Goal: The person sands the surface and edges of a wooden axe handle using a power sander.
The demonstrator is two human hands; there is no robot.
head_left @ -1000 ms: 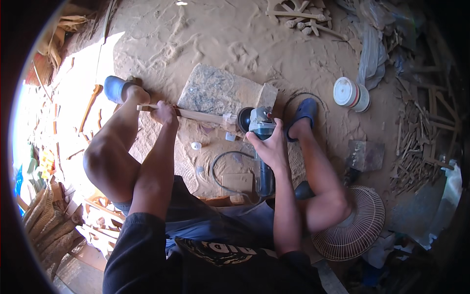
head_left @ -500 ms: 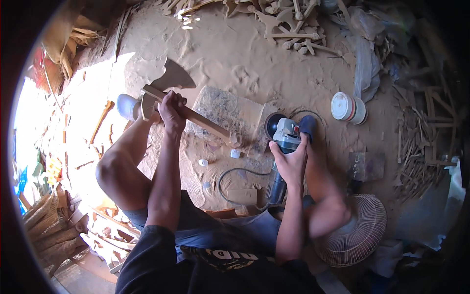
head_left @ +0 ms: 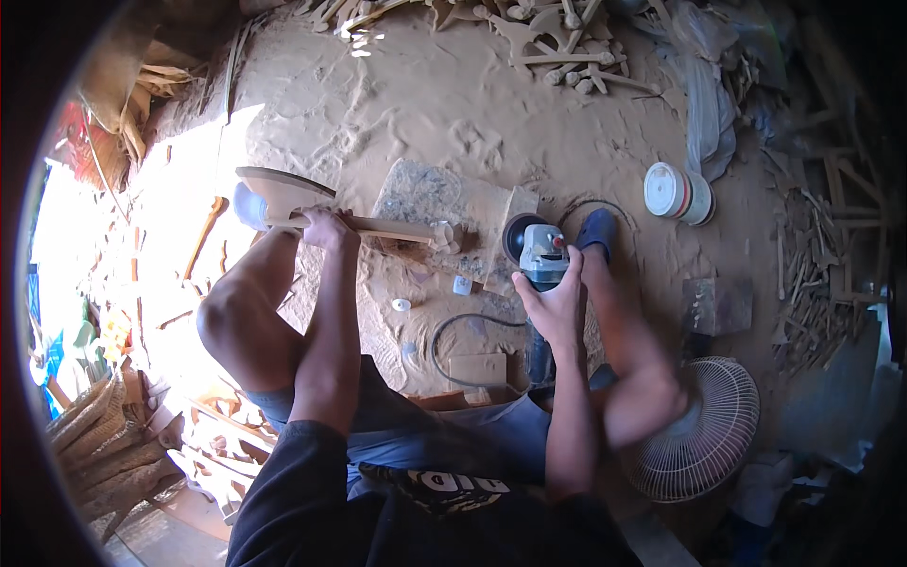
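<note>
My left hand (head_left: 328,230) is closed around the shaft of a wooden axe (head_left: 395,228), close to its head. The axe's broad curved blade lies to the left, and its knobbed butt points right, over a worn board (head_left: 435,194) on the ground. My right hand (head_left: 556,307) grips an angle grinder (head_left: 543,248), thumb and fingers around its body. The grinder's round dark disc (head_left: 518,236) faces left, a short way from the axe's butt. Whether the disc is spinning I cannot tell.
Sandy dust covers the ground. A lidded white tub (head_left: 668,192) lies at the right, with a caged fan (head_left: 699,430) below it. Carved wooden pieces (head_left: 562,47) are heaped at the far side. A dark cord (head_left: 436,340) loops before my lap.
My left hand has turned the axe: its blade has swung down and left, and the shaft is now nearly level. The grinder stays in my right hand, almost unmoved.
</note>
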